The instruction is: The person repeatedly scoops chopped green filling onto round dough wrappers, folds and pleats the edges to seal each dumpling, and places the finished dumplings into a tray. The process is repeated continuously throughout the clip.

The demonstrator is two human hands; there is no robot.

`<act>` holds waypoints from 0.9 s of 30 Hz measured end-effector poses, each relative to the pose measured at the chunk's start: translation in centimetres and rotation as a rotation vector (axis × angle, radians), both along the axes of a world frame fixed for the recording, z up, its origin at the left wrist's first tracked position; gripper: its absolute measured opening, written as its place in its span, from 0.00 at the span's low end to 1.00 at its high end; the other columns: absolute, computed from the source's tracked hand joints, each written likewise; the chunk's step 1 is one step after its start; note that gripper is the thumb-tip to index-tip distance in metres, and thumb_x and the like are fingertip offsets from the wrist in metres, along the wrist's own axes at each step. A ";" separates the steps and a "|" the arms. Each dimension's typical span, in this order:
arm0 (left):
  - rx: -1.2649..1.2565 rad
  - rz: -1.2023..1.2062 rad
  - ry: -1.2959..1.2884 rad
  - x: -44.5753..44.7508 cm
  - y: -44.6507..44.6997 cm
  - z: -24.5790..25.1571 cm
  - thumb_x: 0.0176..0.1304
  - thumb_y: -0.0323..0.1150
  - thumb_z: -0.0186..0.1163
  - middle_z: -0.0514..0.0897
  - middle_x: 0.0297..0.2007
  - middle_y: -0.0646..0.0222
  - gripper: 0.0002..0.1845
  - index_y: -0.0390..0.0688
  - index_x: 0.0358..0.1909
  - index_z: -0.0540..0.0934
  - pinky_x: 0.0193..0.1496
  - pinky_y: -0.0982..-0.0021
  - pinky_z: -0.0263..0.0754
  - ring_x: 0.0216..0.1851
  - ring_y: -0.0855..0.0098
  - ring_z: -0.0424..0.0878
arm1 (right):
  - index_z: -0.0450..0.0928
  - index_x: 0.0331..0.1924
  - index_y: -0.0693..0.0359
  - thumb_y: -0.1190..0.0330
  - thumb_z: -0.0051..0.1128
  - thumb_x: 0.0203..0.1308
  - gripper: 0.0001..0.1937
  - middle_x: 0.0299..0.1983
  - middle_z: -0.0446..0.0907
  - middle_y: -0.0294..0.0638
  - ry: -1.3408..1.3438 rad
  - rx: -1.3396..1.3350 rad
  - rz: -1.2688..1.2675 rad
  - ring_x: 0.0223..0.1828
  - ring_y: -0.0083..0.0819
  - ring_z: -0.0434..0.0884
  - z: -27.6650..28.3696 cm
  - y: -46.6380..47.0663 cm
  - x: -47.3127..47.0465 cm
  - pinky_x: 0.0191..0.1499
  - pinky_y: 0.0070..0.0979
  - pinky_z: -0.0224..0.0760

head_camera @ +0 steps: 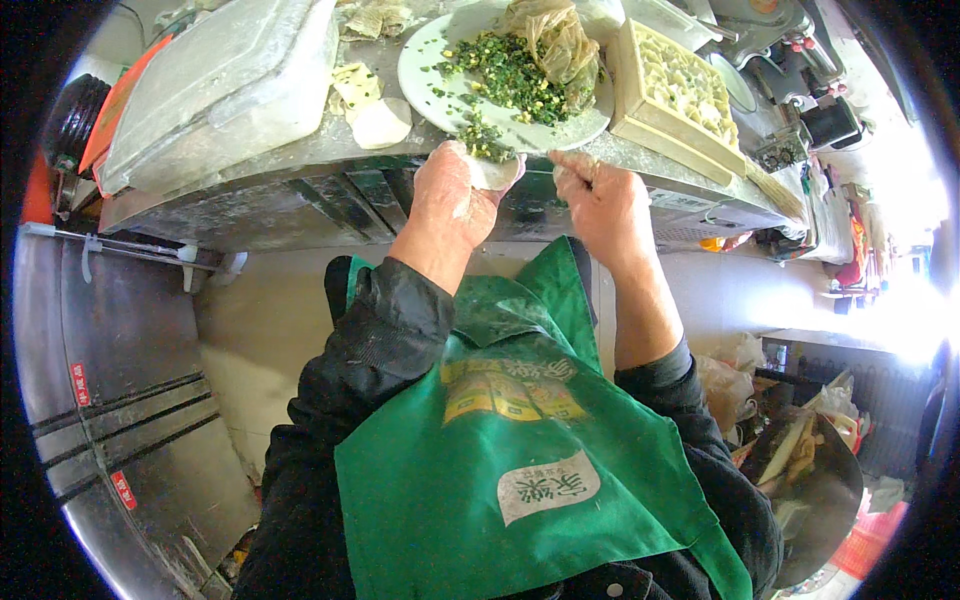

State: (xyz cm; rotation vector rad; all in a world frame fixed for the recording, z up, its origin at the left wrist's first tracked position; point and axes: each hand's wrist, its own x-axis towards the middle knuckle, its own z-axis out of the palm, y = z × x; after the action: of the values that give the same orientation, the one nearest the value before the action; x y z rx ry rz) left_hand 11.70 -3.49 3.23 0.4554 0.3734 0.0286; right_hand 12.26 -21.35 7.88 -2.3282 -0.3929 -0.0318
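My left hand (451,196) cups a round dough wrapper (495,174) at the front edge of the counter. On the wrapper lies a heap of green chopped filling (484,141) with yellow bits. To its right, my right hand (604,199) is curled, floury, its fingertips close to the plate's rim; whether it grips something thin is unclear. The large white plate (427,82) behind both hands bears more chopped filling (517,75) and a crumpled plastic bag (559,45). Left of the plate, a pale dough wrapper (381,124) lies beside a few filling-flecked dough pieces (352,84).
A lidded translucent plastic bin (225,97) stands on the left of the floury steel counter (300,157). On the right are a wooden tray (626,97) of folded dumplings (686,82), a straw brush (776,189) and a tap (821,64). A dark bin (810,480) stands low at right.
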 end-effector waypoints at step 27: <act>0.055 -0.005 -0.112 -0.1 0.7 -0.1 0.76 0.35 0.43 0.79 0.62 0.53 0.24 0.35 0.67 0.69 0.62 0.45 0.80 0.61 0.54 0.80 | 0.89 0.51 0.50 0.62 0.61 0.65 0.13 0.40 0.88 0.52 -0.008 0.028 0.101 0.43 0.47 0.89 -1.5 0.5 1.6 0.49 0.37 0.80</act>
State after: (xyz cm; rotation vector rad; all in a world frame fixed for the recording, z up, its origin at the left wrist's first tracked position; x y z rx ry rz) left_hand 11.61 -2.75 3.17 0.5067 0.2623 0.0596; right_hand 13.89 -20.84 6.43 -2.2780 -0.5103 0.0028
